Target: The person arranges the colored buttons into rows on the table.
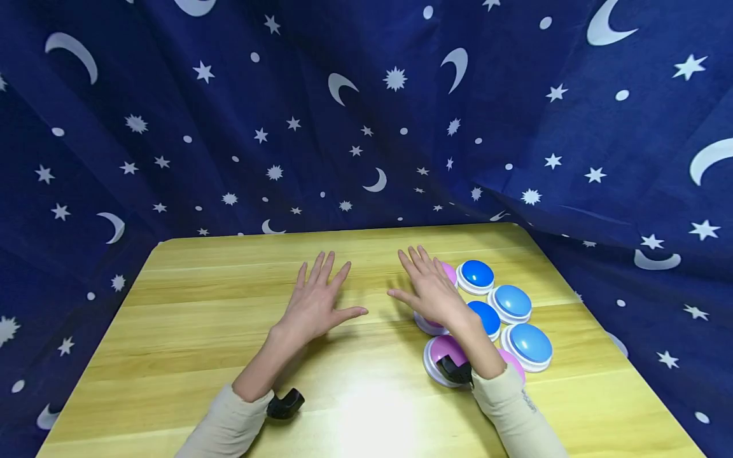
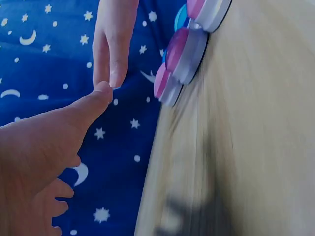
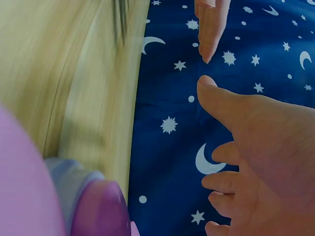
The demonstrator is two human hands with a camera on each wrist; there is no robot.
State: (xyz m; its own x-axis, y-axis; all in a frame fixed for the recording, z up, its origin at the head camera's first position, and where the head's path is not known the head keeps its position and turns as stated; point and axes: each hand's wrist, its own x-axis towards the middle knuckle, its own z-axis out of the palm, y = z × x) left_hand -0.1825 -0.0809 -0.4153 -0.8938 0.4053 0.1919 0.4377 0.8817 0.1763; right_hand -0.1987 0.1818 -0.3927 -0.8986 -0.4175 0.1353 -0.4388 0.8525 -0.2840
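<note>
My left hand point(image 1: 314, 306) is held over the middle of the wooden table, fingers straight and spread, holding nothing. Palm down, my right hand point(image 1: 433, 294) hovers at the left side of a cluster of dome push buttons, its fingers extended and nothing in its grasp. The cluster has dark blue domes point(image 1: 477, 273), light blue domes point(image 1: 530, 343) and pink domes point(image 1: 448, 349), all on white round bases. My right hand and forearm partly hide several of them. In the right wrist view a purple-pink button point(image 3: 101, 209) lies below the hand, apart from the fingers point(image 3: 221, 183).
The wooden table point(image 1: 189, 331) has a bright glare patch near its front. A dark blue curtain point(image 1: 309, 140) with white moons and stars hangs behind it and along its sides. Each wrist wears a black camera mount, one at the left sleeve point(image 1: 226, 423).
</note>
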